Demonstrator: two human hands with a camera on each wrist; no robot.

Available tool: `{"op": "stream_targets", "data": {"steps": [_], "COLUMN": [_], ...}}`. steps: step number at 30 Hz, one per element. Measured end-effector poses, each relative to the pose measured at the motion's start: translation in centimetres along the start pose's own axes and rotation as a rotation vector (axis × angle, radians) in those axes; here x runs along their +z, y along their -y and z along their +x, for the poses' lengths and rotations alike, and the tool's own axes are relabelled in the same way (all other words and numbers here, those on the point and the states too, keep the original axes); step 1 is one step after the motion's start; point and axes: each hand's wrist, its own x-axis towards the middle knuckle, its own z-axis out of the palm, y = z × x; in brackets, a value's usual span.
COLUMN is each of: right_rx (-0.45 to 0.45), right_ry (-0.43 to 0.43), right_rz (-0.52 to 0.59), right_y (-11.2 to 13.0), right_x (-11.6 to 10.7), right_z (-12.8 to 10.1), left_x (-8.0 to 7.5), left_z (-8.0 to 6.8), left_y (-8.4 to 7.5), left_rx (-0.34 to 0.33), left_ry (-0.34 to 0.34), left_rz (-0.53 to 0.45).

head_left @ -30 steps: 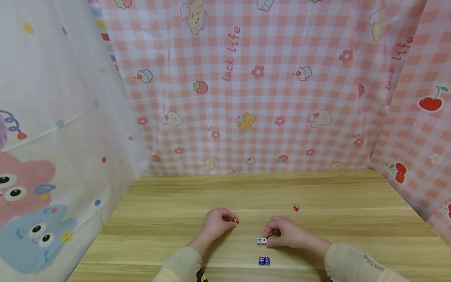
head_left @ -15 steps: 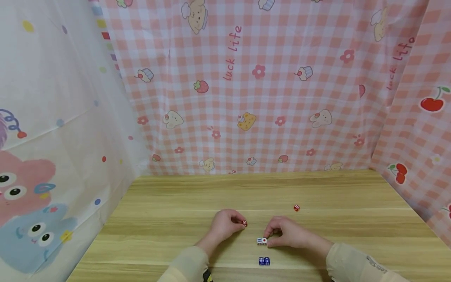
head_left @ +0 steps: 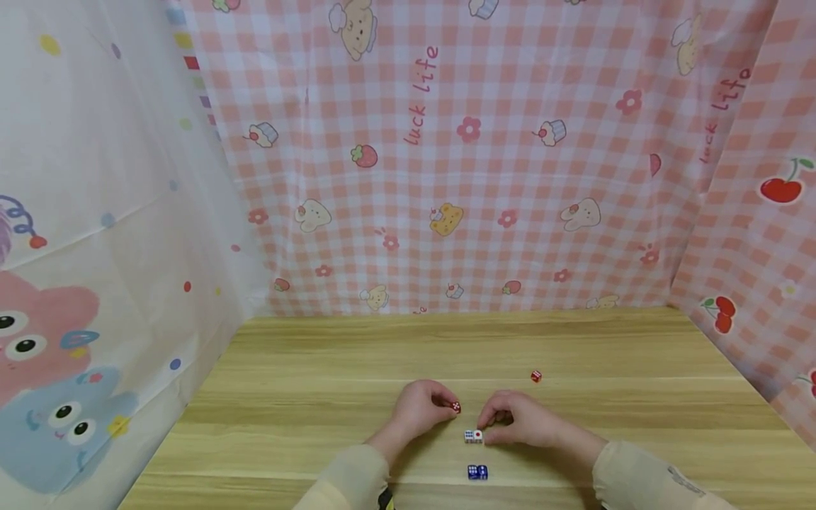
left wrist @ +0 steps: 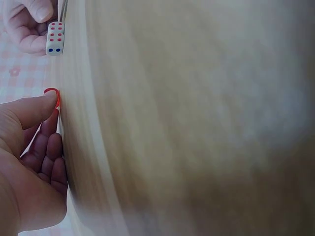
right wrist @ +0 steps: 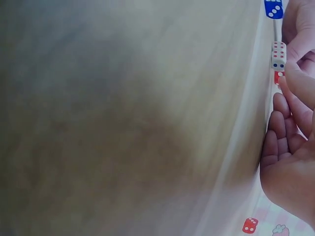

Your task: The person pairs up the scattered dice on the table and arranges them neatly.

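My left hand (head_left: 421, 409) pinches a red die (head_left: 455, 407) between thumb and fingertip, left of and behind a pair of white dice (head_left: 469, 436). In the left wrist view, the thumb covers most of this red die (left wrist: 52, 90). The two white dice stand side by side, touching. My right hand (head_left: 525, 419) has thumb and index finger at the right-hand white die (head_left: 478, 435), one fingertip behind it and the thumb at its right side. The right wrist view shows the white dice (right wrist: 278, 55) close to both hands.
Nearer the body, two blue dice (head_left: 477, 472) sit together on the wooden table (head_left: 306, 382). Another red die (head_left: 536, 376) lies alone farther back, beyond the right hand. A pink checked cloth (head_left: 446, 177) hangs behind the table, and a white printed cloth (head_left: 140, 234) at the left.
The left hand has moved right and slightly nearer the body with the red die, closing on the white pair. The right hand and the dice on the table have stayed in place.
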Motion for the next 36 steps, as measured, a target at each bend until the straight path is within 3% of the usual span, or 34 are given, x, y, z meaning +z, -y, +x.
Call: {"op": "stream_targets", "data": {"steps": [17, 25, 36], "right_rx": [0.086, 0.073, 0.089], "right_ry": [-0.034, -0.028, -0.105], "right_rz": [0.105, 0.108, 0.091], "right_y": [-0.2, -0.4, -0.9], "right_x": [-1.8, -2.8, -4.3], "right_z": [-2.0, -3.3, -4.6], "left_x": [0.7, 0.9, 1.0], "left_z": [0.3, 0.3, 0.4], "left_y": [-0.9, -1.4, -1.3], "left_rx": [0.007, -0.012, -0.022], "left_ry": [0.022, 0.029, 0.023], "left_rz": [0.000, -0.004, -0.018]}}
